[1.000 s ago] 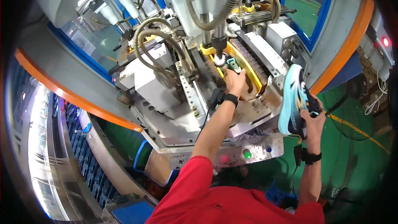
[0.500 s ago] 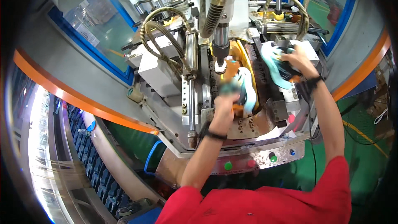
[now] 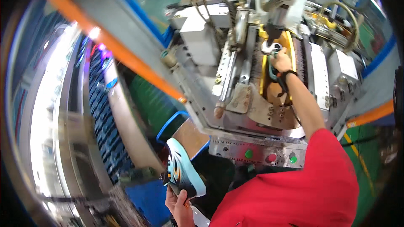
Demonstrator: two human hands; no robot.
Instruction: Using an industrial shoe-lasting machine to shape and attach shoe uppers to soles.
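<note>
My left hand (image 3: 181, 205) grips a sneaker (image 3: 185, 168) by its heel at the lower left, thumb on the near side. The sneaker has a black upper with orange marks and a thick light-blue and white sole. My right hand (image 3: 283, 62) reaches into the yellow-lined slot (image 3: 291, 44) of a machine. Its fingers are closed on a second sneaker (image 3: 272, 72), dark and teal, mostly hidden by the hand. Just beyond the fingers stands the press head (image 3: 274, 31), with a pale round part at its lower end.
A control panel (image 3: 261, 153) with green and red buttons runs along the machine's front. To the left, an orange-edged guard (image 3: 113, 52) slants across, and beyond it lies a conveyor (image 3: 103, 130) with dark blue ridges. A blue-rimmed bin (image 3: 191, 136) sits below the panel's left end.
My left hand has left the slot and now holds a sneaker at the lower left. My right hand has moved from the right side into the slot with its sneaker. The view has turned left.
</note>
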